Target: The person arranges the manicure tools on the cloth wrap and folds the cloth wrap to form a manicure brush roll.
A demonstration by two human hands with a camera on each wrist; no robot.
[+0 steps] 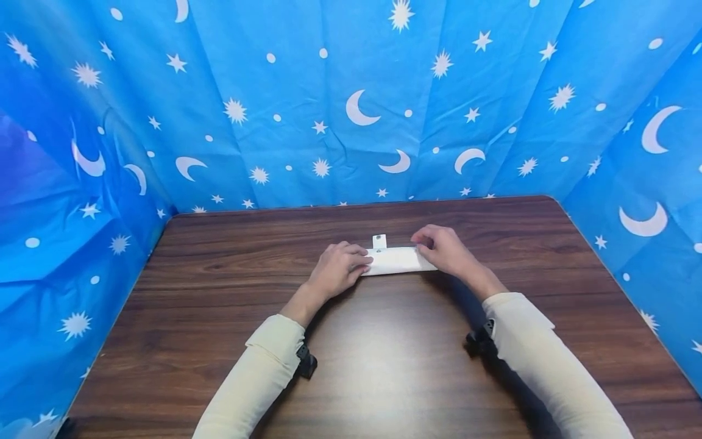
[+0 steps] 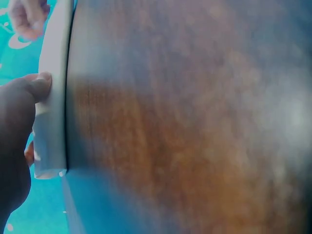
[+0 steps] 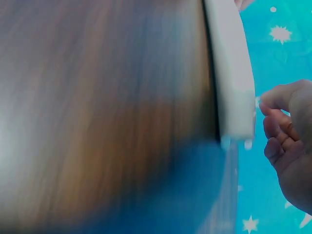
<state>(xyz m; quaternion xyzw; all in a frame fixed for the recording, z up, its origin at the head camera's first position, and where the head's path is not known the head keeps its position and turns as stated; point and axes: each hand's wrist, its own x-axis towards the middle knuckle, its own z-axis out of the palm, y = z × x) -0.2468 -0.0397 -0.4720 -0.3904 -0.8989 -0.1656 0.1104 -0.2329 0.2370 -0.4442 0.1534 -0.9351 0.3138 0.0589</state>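
Note:
A long, narrow white folded case (image 1: pixel 399 260) lies on the table, with a short strap (image 1: pixel 379 241) standing out from its far edge. A metal snap shows on the strap and another on the case. My left hand (image 1: pixel 340 267) holds the left end; in the left wrist view its thumb (image 2: pixel 43 85) presses on the case, and a fingertip shows at the far side. My right hand (image 1: pixel 443 249) is over the right end, fingers loosely bent. In the right wrist view, the right hand (image 3: pixel 290 141) appears just apart from the case, with nothing between its fingers.
The dark wood-grain table (image 1: pixel 219 317) carries the case. A blue curtain (image 1: pixel 307 91) with white moons and stars stands along the back and both sides. Small black devices (image 1: pixel 307 362) are strapped at both wrists, over pale sleeves.

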